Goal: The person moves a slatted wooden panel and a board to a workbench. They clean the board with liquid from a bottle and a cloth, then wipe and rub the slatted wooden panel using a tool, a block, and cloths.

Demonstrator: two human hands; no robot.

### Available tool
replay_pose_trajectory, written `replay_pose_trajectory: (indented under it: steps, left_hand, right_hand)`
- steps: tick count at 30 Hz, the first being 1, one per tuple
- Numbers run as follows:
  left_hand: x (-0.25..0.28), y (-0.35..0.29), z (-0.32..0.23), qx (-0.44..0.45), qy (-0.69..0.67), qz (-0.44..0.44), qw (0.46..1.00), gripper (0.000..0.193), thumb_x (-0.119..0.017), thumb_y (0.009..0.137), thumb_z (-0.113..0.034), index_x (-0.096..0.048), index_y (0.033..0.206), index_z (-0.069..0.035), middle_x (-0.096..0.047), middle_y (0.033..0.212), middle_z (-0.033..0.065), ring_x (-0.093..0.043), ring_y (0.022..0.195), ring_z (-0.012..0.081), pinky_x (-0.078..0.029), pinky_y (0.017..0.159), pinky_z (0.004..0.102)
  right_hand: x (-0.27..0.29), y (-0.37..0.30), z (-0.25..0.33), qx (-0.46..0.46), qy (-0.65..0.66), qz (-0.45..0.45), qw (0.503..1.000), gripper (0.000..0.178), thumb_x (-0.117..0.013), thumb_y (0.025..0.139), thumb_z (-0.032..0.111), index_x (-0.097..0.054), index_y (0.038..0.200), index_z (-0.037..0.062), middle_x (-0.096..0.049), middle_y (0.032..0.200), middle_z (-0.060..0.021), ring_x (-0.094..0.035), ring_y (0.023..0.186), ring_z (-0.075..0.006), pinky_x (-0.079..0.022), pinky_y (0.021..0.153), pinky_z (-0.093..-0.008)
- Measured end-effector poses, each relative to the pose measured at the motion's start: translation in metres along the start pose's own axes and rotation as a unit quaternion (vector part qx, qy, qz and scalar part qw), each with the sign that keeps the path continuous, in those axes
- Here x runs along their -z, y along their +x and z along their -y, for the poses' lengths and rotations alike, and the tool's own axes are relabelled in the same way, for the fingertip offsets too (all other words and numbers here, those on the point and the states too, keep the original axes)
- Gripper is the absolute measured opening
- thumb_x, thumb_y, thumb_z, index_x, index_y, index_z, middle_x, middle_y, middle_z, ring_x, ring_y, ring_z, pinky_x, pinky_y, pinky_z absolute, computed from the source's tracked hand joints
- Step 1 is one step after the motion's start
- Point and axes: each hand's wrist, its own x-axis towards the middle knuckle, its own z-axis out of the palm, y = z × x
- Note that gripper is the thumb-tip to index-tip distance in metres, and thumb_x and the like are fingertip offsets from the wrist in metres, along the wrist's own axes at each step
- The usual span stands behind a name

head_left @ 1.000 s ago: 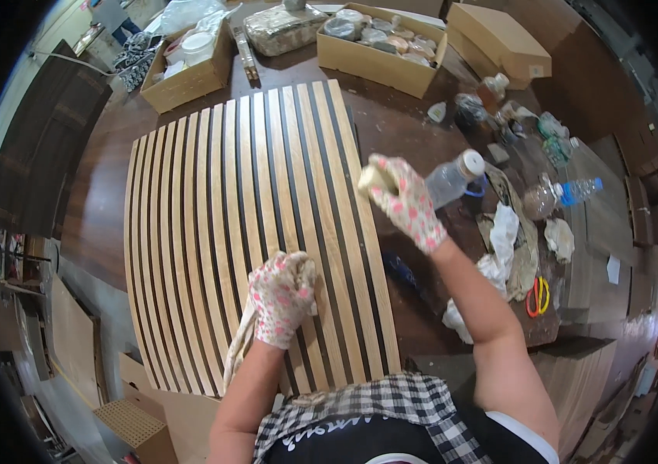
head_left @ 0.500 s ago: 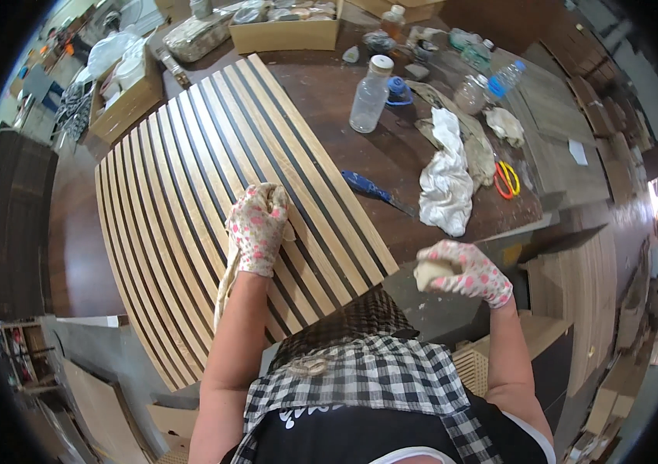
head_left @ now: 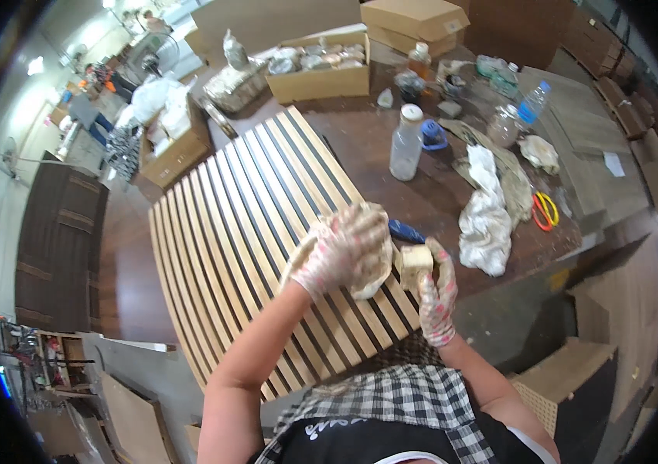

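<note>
A slatted wood panel (head_left: pixel 248 232), pale strips with dark grooves between them, lies at an angle on the dark brown table. My left hand (head_left: pixel 342 251), in a white glove with pink dots, presses a cream cloth (head_left: pixel 375 271) onto the panel's right part; the cloth spreads out past both sides of the hand. In a matching glove, my right hand (head_left: pixel 439 298) grips a pale, squarish block (head_left: pixel 415 260) between thumb and fingers at the panel's right edge. What the block is made of, I cannot tell. Just beyond it shows a blue handle (head_left: pixel 405 231), its other end hidden.
A clear bottle with a white cap (head_left: pixel 406 147) and a blue cap-like piece (head_left: pixel 434 135) stand beyond the panel. White rag (head_left: pixel 484 224) and red-yellow scissors (head_left: pixel 545 212) lie at right. Cardboard boxes (head_left: pixel 321 87) (head_left: pixel 178 158) line the far side.
My left hand has slid right across the panel with the cloth, which now lies more spread out. My right hand has brought the block in to the panel's right edge. The view has shifted.
</note>
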Motion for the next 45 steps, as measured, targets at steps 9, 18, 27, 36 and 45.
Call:
replay_pose_trajectory:
  steps: [9, 18, 27, 36, 45]
  left_hand:
    - [-0.013, 0.084, 0.13, 0.109, 0.066, -0.024, 0.992, 0.045, -0.044, 0.089, -0.025, -0.039, 0.132, -0.015, -0.031, 0.141, 0.0036, -0.022, 0.133, 0.0222, -0.015, 0.11, 0.0347]
    - [-0.008, 0.151, 0.333, 0.255, 0.072, -0.078, 0.961, 0.041, -0.047, 0.083, -0.019, -0.049, 0.124, -0.019, -0.037, 0.137, 0.0071, -0.031, 0.127, 0.0303, -0.027, 0.105, 0.0378]
    - [-0.014, 0.075, 0.102, 0.097, 0.188, -0.032, 0.977, 0.05, -0.047, 0.086, -0.03, -0.038, 0.132, -0.014, -0.031, 0.14, 0.0066, -0.022, 0.132, 0.022, -0.014, 0.11, 0.0348]
    - [-0.054, -0.018, -0.116, -0.032, -0.116, 0.052, 0.991, 0.05, -0.032, 0.091, -0.034, -0.027, 0.137, -0.014, -0.022, 0.143, 0.0121, -0.018, 0.134, 0.0265, -0.02, 0.108, 0.043]
    - [-0.086, -0.057, -0.141, -0.082, -0.19, -0.16, 0.965, 0.05, -0.046, 0.079, -0.022, -0.041, 0.126, -0.004, -0.033, 0.135, 0.0146, -0.027, 0.129, 0.031, -0.024, 0.106, 0.0441]
  right_hand:
    - [0.0, -0.004, -0.018, -0.152, 0.077, 0.038, 0.985, 0.067, -0.044, 0.087, 0.046, -0.034, 0.127, -0.0072, -0.041, 0.124, -0.019, -0.043, 0.113, -0.0257, -0.036, 0.094, -0.036]
    - [-0.008, -0.011, -0.018, -0.175, 0.126, 0.008, 0.976, 0.079, -0.052, 0.081, 0.056, -0.03, 0.129, -0.0029, -0.051, 0.105, -0.0168, -0.054, 0.09, -0.022, -0.048, 0.077, -0.0339]
    - [-0.012, -0.001, -0.018, -0.065, 0.114, -0.004, 0.991, 0.072, -0.043, 0.088, 0.05, -0.024, 0.133, -0.0032, -0.047, 0.111, -0.0184, -0.051, 0.093, -0.0232, -0.045, 0.079, -0.0345]
    - [0.02, 0.042, -0.001, 0.055, -0.015, -0.108, 0.993, 0.062, -0.041, 0.088, 0.038, -0.03, 0.13, -0.0065, -0.036, 0.129, -0.0204, -0.041, 0.114, -0.0305, -0.034, 0.096, -0.0376]
    - [-0.014, 0.042, 0.035, 0.099, 0.068, 0.048, 0.992, 0.059, -0.048, 0.086, 0.029, -0.03, 0.132, -0.0042, -0.034, 0.132, -0.0141, -0.037, 0.12, -0.025, -0.032, 0.1, -0.0374]
